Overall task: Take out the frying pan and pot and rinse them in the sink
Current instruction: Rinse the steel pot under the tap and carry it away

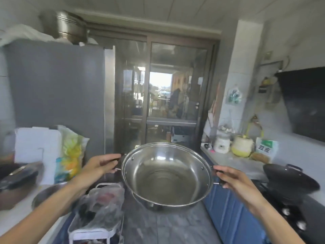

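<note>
The person carries a stainless steel pot (pixel 166 174) at chest height in the aisle of a narrow kitchen, one hand on each of its two side handles. The left hand (pixel 98 164) curls its fingers around the dark handle at the pot's left rim, and the right hand (pixel 232 178) does the same on the opposite handle. Holding both handles keeps the wide, shallow vessel under control; its open mouth tips slightly toward the camera, so the shiny inside shows and appears to hold nothing.

The pot hangs in the air above the dark floor, touching no surface, between a white counter on the left and a blue-fronted counter (pixel 226 205) on the right. On the right counter sits a stove, with a dark wok (pixel 290 178) resting on it; this is probably the frying pan named in the task, and no hand is on it. At the lower left, the rim of a steel basin (pixel 51 191) shows beside the left forearm; whether this is the sink or a loose bowl cannot be told. Just below the pot stands a white wire rack (pixel 95 231) holding a filled plastic bag (pixel 102 203). A grey refrigerator (pixel 56 85) and a glass sliding door (pixel 165 95) close the far end of the room.

By the look of it, the pot is out and on its way to be rinsed, with the pan yet to be fetched
</note>
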Demonstrator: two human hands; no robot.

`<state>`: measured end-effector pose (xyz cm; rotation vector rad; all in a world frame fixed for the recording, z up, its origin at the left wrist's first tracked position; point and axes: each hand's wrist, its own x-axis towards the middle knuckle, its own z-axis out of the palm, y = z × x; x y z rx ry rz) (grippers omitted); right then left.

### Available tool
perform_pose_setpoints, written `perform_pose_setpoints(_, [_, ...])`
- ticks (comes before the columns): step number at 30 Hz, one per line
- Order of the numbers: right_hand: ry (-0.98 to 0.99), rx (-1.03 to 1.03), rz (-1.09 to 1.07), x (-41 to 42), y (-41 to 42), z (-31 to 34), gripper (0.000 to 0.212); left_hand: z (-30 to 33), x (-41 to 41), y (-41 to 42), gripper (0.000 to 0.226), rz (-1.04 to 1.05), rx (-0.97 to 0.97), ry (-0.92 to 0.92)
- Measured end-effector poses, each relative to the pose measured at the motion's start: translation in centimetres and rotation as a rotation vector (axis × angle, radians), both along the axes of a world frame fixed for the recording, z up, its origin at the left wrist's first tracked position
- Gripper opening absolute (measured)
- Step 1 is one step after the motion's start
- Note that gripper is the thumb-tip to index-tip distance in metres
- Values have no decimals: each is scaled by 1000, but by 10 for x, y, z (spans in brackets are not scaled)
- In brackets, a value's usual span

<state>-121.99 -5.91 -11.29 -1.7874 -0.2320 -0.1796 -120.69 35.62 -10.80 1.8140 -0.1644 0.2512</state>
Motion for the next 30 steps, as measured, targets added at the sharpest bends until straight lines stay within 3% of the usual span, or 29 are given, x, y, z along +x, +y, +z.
perform_pose_setpoints(1, [5,4,-41,15,-14,-8,85,-3,32,-14,29,-40,3,1])
perform_pose_setpoints(6, [78,7,-185,86,-69,-23,79,-14,192,-81,30,-222,16,4])
perform_pose_setpoints(10, [162,10,-326,149,-111,-24,34,-19,311,-145,32,-367,56,46])
perform_pose_setpoints(15, [222,-12,-455,226,-167,-40,41,-38,438,-239,30,-490,85,100])
perform_pose_setpoints(18, [196,-8,-534,278,-205,-65,85,-61,510,-296,30,-550,96,118])
perform_pose_setpoints(20, [194,44,-583,314,-236,-87,93,-79,557,-339,30,-580,119,121])
perform_pose_setpoints(21, [202,79,-617,333,-254,-100,85,-88,581,-361,30,-586,135,126])
perform_pose_setpoints(24, [233,212,-698,396,-313,-135,29,-110,649,-428,29,-611,172,158])
perform_pose_setpoints(30, [366,288,-793,500,-397,-185,30,-134,769,-534,42,-646,284,286])
